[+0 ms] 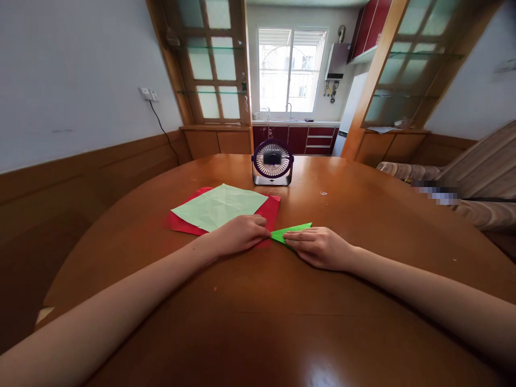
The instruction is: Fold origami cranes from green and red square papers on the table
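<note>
A small folded piece of bright green paper (291,231) lies on the round wooden table (258,301), shaped like a narrow pointed triangle. My left hand (239,234) pinches its left tip with curled fingers. My right hand (318,247) lies flat over its lower right part, fingers pressing it to the table. Just left of my left hand, a pale green creased paper sheet (220,205) rests on top of a red sheet (271,209).
A small purple desk fan (272,162) stands at the far middle of the table. A striped sofa (475,177) sits to the right. Wooden wall panelling runs along the left, with a kitchen doorway behind the table.
</note>
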Motion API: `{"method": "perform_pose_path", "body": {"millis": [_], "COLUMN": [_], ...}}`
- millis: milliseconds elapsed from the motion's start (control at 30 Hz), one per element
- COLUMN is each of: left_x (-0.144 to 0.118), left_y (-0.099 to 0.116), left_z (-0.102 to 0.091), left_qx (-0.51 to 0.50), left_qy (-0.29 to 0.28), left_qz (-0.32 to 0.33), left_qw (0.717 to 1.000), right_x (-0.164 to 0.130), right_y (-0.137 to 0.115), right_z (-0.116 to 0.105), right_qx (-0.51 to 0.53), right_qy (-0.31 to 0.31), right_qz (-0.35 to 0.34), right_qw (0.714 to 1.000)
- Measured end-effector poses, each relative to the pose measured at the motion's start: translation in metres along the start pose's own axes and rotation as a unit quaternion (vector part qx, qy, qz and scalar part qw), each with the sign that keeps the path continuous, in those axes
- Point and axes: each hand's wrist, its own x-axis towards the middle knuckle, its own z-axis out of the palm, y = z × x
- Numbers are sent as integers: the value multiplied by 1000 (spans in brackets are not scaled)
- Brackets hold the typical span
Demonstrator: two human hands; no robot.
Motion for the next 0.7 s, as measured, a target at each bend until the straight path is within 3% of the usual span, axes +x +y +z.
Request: {"method": "perform_pose_path", "body": {"millis": [200, 700], "left_x": [-1, -1], "left_y": [-2, -3], "left_z": [1, -1], "left_qx": [24, 3], "left_qy": [-2, -15], "left_qz": [30, 23], "left_qw": [999, 1000], "right_x": [-1, 1], "right_y": [5, 6], "right_z": [-1, -8], "right_qx": [25, 47], "right_qy": [-16, -62], "right_qz": [-19, -28], "right_qw": [999, 997]}}
